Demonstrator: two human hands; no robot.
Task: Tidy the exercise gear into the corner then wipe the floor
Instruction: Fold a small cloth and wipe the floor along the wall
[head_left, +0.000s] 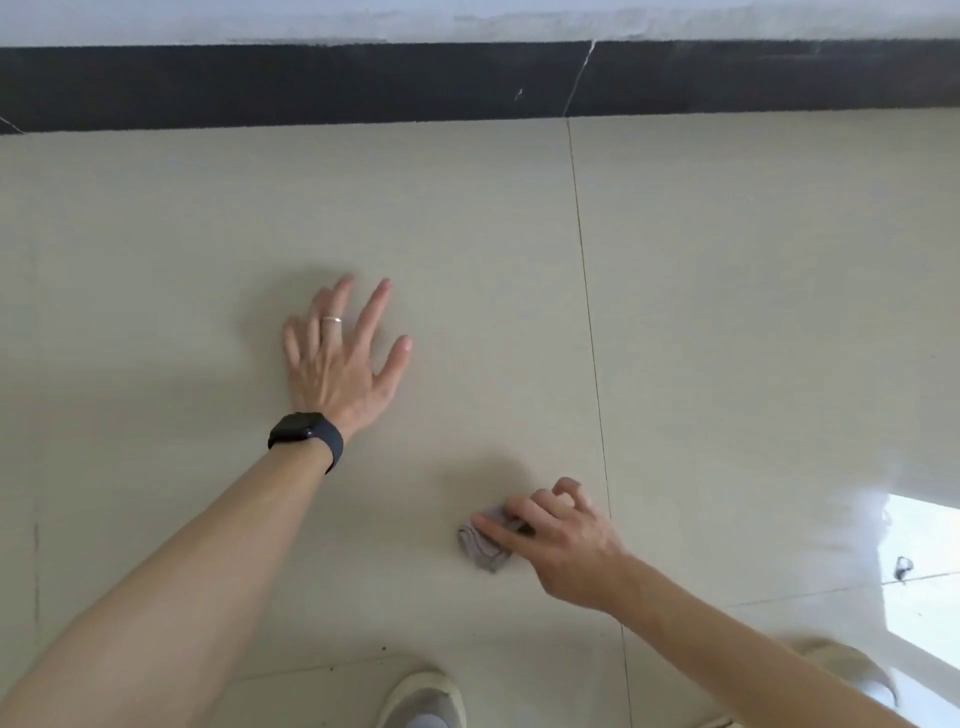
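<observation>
Head view: the left hand (343, 358) lay flat on the beige tiled floor (727, 312), fingers spread wide. The right hand (558, 540) pinched a small grey cloth (483, 545) against the floor, near a shoe (426, 696).

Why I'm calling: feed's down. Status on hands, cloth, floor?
Left hand open, spread on floor tile. Right hand pinching grey cloth on same tile. Shoe close behind, not blocking.

Head camera looks steeply down at the near floor (727, 312), facing dark skirting (311, 83)
</observation>
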